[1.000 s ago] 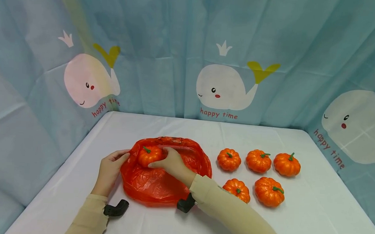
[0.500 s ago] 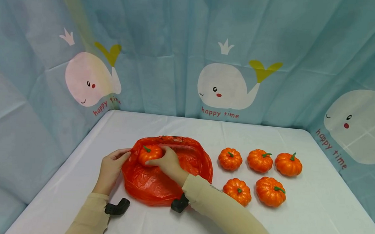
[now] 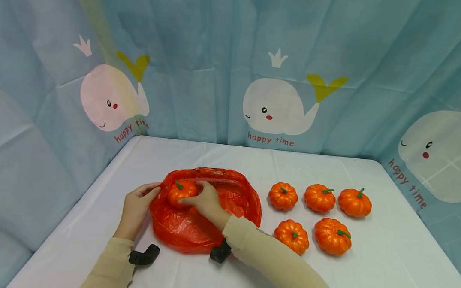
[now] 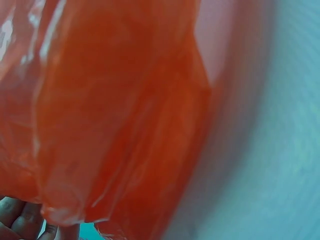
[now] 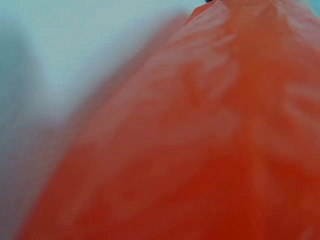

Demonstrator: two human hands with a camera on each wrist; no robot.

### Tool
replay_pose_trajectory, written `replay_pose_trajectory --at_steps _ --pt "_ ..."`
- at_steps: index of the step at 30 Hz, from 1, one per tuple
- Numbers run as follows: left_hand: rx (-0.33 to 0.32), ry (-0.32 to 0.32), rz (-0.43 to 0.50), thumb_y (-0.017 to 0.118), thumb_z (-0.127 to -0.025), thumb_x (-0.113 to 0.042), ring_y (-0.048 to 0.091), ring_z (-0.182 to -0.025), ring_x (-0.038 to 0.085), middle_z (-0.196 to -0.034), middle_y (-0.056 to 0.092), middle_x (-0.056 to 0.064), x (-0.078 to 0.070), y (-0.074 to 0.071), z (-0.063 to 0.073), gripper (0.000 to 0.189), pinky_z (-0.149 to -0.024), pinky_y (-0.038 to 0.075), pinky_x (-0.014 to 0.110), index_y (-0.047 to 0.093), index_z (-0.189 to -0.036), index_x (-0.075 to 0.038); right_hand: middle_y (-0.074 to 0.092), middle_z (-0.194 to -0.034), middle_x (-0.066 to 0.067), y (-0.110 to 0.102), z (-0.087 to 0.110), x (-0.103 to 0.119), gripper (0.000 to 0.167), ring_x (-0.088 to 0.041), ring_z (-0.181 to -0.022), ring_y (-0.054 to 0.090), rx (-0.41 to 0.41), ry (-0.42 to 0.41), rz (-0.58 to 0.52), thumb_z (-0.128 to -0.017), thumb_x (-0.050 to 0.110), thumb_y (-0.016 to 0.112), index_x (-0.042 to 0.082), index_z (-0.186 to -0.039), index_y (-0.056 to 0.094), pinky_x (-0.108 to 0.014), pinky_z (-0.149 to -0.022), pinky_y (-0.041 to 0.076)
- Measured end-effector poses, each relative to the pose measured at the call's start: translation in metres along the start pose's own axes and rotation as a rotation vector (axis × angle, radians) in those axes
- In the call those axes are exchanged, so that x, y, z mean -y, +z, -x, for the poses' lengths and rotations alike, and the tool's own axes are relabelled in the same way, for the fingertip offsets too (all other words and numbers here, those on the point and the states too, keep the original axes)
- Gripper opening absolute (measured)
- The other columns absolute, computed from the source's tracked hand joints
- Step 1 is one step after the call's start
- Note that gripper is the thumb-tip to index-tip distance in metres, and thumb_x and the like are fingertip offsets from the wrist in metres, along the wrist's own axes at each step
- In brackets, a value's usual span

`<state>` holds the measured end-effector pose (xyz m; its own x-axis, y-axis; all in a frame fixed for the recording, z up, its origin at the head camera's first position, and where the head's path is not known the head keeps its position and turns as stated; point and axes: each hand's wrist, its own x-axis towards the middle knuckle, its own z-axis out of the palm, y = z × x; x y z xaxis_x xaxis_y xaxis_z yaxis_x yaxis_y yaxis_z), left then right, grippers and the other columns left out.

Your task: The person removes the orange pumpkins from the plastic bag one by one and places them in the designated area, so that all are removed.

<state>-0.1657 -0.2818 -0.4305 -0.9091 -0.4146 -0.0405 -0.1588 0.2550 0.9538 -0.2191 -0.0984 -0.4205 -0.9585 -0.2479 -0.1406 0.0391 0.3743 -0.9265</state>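
A red plastic bag (image 3: 185,234) lies on the table with its mouth spread wide. My left hand (image 3: 134,206) pinches the bag's left rim between thumb and fingers. Inside the bag's left part, my right hand (image 3: 209,203) grips a small orange pumpkin (image 3: 178,195) with a green stem, thumb in front and fingers behind. In the left wrist view the bag (image 4: 115,115) fills most of the picture, with fingers (image 4: 27,220) at its lower left edge. Crumpled bag film (image 5: 200,150) covers much of the right wrist view, hiding the pumpkin.
Right of the bag, several more pumpkins stand in two loose rows on the white table (image 3: 364,261), among them a back-left pumpkin (image 3: 283,196) and a front-right pumpkin (image 3: 332,236). A blue curtain (image 3: 219,53) with whale prints surrounds the table.
My right forearm has shifted slightly left. In the last half second the pumpkin has moved a little left and down inside the bag. My left hand stays at the rim.
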Motion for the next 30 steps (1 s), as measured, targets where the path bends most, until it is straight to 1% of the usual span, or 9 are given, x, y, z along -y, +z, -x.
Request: replay_pose_trajectory --at_steps 5,8,12,17,24,27,30 --pt "0.012 -0.004 -0.013 0.057 -0.100 -0.039 0.053 -0.105 -0.002 -0.130 0.064 0.008 0.000 0.000 0.000 0.047 -0.084 0.046 0.003 0.063 -0.133 -0.006 0.059 -0.134 -0.010 -0.001 0.001 0.001 0.069 -0.027 -0.116 0.057 0.015 0.002 0.028 -0.075 0.022 0.088 0.007 -0.134 0.056 -0.045 -0.100 0.054" --pt "0.012 -0.009 -0.011 0.056 -0.100 -0.040 0.052 -0.107 0.000 -0.133 0.062 0.011 0.000 0.000 0.000 0.048 -0.083 0.046 0.003 0.062 -0.133 -0.006 0.059 -0.134 -0.010 0.000 0.001 0.000 0.068 -0.027 -0.117 0.057 0.019 -0.005 0.035 -0.075 0.022 0.088 0.007 -0.133 0.056 -0.046 -0.100 0.054" --pt "0.013 -0.013 -0.010 0.056 -0.101 -0.040 0.052 -0.108 0.001 -0.134 0.061 0.012 0.001 0.000 0.000 0.048 -0.084 0.046 0.003 0.062 -0.133 -0.006 0.057 -0.136 -0.010 0.001 0.001 -0.001 0.069 -0.028 -0.119 0.056 0.030 -0.008 0.049 -0.076 0.021 0.087 0.008 -0.135 0.054 -0.047 -0.100 0.054" --pt "0.013 -0.010 -0.008 0.056 -0.100 -0.040 0.052 -0.107 0.000 -0.132 0.063 0.010 0.000 0.000 0.000 0.047 -0.084 0.046 0.003 0.062 -0.133 -0.006 0.058 -0.137 -0.010 0.000 0.000 -0.001 0.072 -0.027 -0.120 0.056 0.044 -0.003 0.070 -0.076 0.021 0.087 0.010 -0.138 0.054 -0.047 -0.101 0.053" --pt "0.016 -0.021 -0.012 0.056 -0.100 -0.040 0.052 -0.106 -0.002 -0.134 0.062 0.009 -0.001 0.001 -0.001 0.048 -0.083 0.046 0.002 0.061 -0.135 -0.007 0.059 -0.133 -0.008 -0.002 0.000 -0.002 0.070 -0.026 -0.117 0.057 0.040 0.002 0.046 -0.075 0.023 0.088 0.011 -0.136 0.056 -0.046 -0.099 0.054" --pt "0.018 -0.014 -0.010 0.057 -0.100 -0.041 0.052 -0.106 -0.002 -0.128 0.065 0.003 0.000 0.000 0.000 0.049 -0.083 0.046 0.003 0.062 -0.134 -0.006 0.060 -0.132 -0.008 -0.005 0.001 -0.003 0.070 -0.025 -0.116 0.057 0.035 0.002 0.030 -0.074 0.024 0.089 0.011 -0.134 0.057 -0.045 -0.098 0.054" --pt "0.014 -0.020 -0.019 0.056 -0.100 -0.042 0.051 -0.108 -0.001 -0.124 0.064 -0.001 0.002 -0.002 0.001 0.049 -0.083 0.046 0.002 0.062 -0.134 -0.007 0.059 -0.132 -0.008 -0.010 0.004 -0.005 0.069 -0.025 -0.115 0.057 0.042 0.009 0.006 -0.073 0.026 0.089 0.012 -0.133 0.058 -0.044 -0.097 0.055"
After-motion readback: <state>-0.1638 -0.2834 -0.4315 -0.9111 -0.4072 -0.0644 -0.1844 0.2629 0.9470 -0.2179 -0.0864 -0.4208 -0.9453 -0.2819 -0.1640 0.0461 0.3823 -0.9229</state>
